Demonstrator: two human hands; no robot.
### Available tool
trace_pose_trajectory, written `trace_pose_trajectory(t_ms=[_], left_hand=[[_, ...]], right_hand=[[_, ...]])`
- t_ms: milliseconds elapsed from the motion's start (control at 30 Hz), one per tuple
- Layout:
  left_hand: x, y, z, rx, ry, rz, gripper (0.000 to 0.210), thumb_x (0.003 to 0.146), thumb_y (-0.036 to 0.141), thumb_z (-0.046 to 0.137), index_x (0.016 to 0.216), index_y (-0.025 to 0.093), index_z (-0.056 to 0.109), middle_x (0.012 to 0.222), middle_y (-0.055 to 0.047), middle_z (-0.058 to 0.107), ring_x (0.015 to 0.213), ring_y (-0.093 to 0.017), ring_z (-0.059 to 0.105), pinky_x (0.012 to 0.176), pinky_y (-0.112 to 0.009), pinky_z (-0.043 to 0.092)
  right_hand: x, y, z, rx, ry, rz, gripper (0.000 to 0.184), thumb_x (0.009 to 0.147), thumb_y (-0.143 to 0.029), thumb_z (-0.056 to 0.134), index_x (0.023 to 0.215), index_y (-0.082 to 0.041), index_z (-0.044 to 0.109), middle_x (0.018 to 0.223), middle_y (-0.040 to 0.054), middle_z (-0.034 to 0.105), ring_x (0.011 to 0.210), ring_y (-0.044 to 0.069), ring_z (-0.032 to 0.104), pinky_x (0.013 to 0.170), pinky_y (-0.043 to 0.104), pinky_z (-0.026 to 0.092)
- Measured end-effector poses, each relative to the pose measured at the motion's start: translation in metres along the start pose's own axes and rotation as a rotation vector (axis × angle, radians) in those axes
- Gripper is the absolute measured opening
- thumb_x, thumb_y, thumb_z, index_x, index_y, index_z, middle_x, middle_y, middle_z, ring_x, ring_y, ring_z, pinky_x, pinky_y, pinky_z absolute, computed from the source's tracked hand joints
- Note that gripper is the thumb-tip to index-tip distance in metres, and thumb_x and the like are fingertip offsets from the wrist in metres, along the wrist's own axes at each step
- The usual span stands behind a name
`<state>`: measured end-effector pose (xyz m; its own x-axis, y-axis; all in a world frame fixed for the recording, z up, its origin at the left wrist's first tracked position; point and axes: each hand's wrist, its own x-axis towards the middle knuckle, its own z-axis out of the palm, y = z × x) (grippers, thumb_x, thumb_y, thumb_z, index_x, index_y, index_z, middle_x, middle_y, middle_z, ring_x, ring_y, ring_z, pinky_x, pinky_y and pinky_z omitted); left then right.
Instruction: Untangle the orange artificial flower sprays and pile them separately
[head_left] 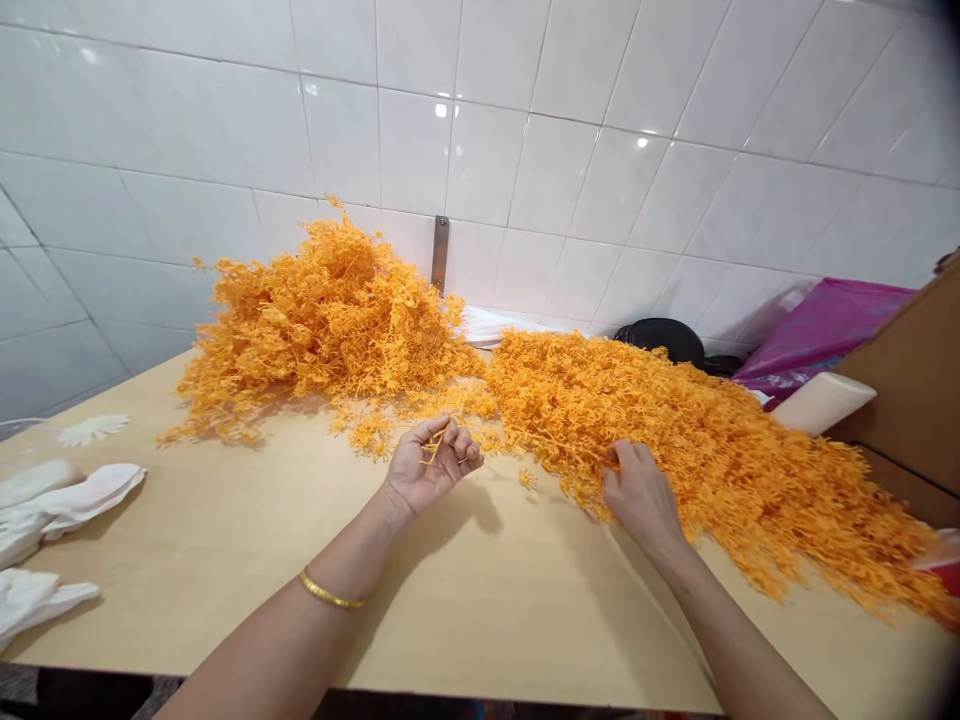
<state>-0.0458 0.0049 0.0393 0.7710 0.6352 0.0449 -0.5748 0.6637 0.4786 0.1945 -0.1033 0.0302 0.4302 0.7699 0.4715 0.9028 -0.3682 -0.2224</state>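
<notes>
My left hand [433, 462] is turned palm up above the table, its fingers curled round thin orange stems [433, 447]. The flowery ends of these stems cannot be told apart from the heap behind. My right hand [643, 497] pinches at the near edge of a long orange heap of feathery sprigs [675, 420]; its fingertips are partly hidden among them, on what looks like one sprig. A taller, bushy orange heap [322, 320] lies behind and left of my left hand. A small loose orange tuft [527, 479] rests on the table between my hands.
The pale wooden table [262, 560] meets a white tiled wall. White gloves [82, 500] and a white flower-shaped piece [94, 430] lie at the left. At the right are a black rounded object [660, 338], a purple bag [817, 330], a cream cylinder [825, 402] and a brown box [915, 390].
</notes>
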Motion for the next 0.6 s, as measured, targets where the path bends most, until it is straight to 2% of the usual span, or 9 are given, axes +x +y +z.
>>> trace_pose_trajectory(t_ms=[67, 100, 167, 233, 300, 367, 433, 500, 600], left_hand=[[-0.004, -0.004, 0.003, 0.076, 0.049, -0.053, 0.031, 0.077, 0.022, 0.037, 0.048, 0.014, 0.044, 0.050, -0.003, 0.046, 0.054, -0.012, 0.050, 0.062, -0.027, 0.043], [-0.007, -0.007, 0.005, 0.126, 0.090, -0.094, 0.031, 0.077, 0.021, 0.038, 0.048, 0.013, 0.046, 0.051, -0.003, 0.048, 0.054, -0.012, 0.051, 0.062, -0.028, 0.043], [-0.016, -0.014, 0.010, 0.235, 0.180, -0.173, 0.027, 0.076, 0.022, 0.042, 0.051, 0.012, 0.050, 0.053, -0.004, 0.051, 0.053, -0.013, 0.053, 0.062, -0.029, 0.043], [-0.028, -0.021, 0.015, 0.324, 0.229, -0.213, 0.024, 0.074, 0.023, 0.046, 0.054, 0.011, 0.053, 0.054, -0.005, 0.054, 0.053, -0.015, 0.055, 0.062, -0.031, 0.043], [-0.042, -0.030, 0.017, 0.385, 0.246, -0.211, 0.021, 0.071, 0.024, 0.050, 0.056, 0.010, 0.054, 0.054, -0.005, 0.054, 0.051, -0.015, 0.055, 0.059, -0.031, 0.042], [-0.057, -0.038, 0.016, 0.429, 0.272, -0.215, 0.020, 0.069, 0.025, 0.055, 0.056, 0.009, 0.054, 0.051, -0.004, 0.053, 0.048, -0.014, 0.053, 0.057, -0.030, 0.042], [-0.070, -0.045, 0.014, 0.457, 0.302, -0.219, 0.022, 0.065, 0.028, 0.059, 0.056, 0.009, 0.054, 0.050, -0.004, 0.053, 0.046, -0.012, 0.051, 0.058, -0.030, 0.042], [-0.082, -0.049, 0.013, 0.490, 0.309, -0.215, 0.026, 0.062, 0.033, 0.063, 0.056, 0.009, 0.055, 0.051, -0.003, 0.053, 0.047, -0.012, 0.052, 0.060, -0.031, 0.042], [-0.096, -0.048, 0.016, 0.653, 0.277, -0.240, 0.033, 0.062, 0.041, 0.061, 0.055, 0.010, 0.054, 0.052, -0.003, 0.053, 0.048, -0.011, 0.051, 0.059, -0.027, 0.041]], right_hand=[[-0.002, -0.007, -0.004, 0.315, -0.027, 0.096, 0.017, 0.077, -0.033, 0.041, 0.075, -0.018, 0.049, 0.076, 0.0058, 0.052, 0.062, 0.016, 0.047, 0.055, 0.027, 0.033], [-0.003, -0.012, -0.007, 0.521, -0.080, 0.165, 0.024, 0.078, -0.040, 0.039, 0.077, -0.018, 0.049, 0.075, 0.0053, 0.053, 0.062, 0.016, 0.048, 0.055, 0.027, 0.035], [-0.008, -0.024, -0.013, 0.897, -0.273, 0.286, 0.039, 0.079, -0.051, 0.032, 0.085, -0.018, 0.051, 0.075, 0.0050, 0.056, 0.061, 0.015, 0.052, 0.055, 0.027, 0.038], [-0.019, -0.037, -0.019, 1.039, -0.482, 0.262, 0.046, 0.078, -0.057, 0.032, 0.090, -0.017, 0.052, 0.078, 0.0055, 0.057, 0.061, 0.014, 0.053, 0.055, 0.027, 0.040], [-0.034, -0.050, -0.021, 0.920, -0.603, 0.079, 0.043, 0.078, -0.054, 0.036, 0.087, -0.017, 0.054, 0.076, 0.0044, 0.057, 0.062, 0.014, 0.053, 0.055, 0.026, 0.039], [-0.051, -0.061, -0.020, 0.712, -0.612, -0.125, 0.035, 0.079, -0.048, 0.039, 0.082, -0.018, 0.055, 0.071, 0.0028, 0.056, 0.062, 0.015, 0.052, 0.056, 0.026, 0.037], [-0.066, -0.068, -0.016, 0.517, -0.537, -0.244, 0.028, 0.082, -0.041, 0.039, 0.084, -0.018, 0.055, 0.071, 0.0030, 0.056, 0.064, 0.016, 0.051, 0.057, 0.027, 0.037], [-0.077, -0.071, -0.010, 0.340, -0.406, -0.295, 0.026, 0.082, -0.035, 0.039, 0.096, -0.018, 0.053, 0.079, 0.0053, 0.057, 0.070, 0.018, 0.052, 0.062, 0.028, 0.037], [-0.084, -0.069, -0.001, 0.135, -0.256, -0.351, 0.036, 0.082, -0.028, 0.041, 0.116, -0.016, 0.042, 0.085, 0.0076, 0.058, 0.074, 0.020, 0.053, 0.064, 0.029, 0.036]])
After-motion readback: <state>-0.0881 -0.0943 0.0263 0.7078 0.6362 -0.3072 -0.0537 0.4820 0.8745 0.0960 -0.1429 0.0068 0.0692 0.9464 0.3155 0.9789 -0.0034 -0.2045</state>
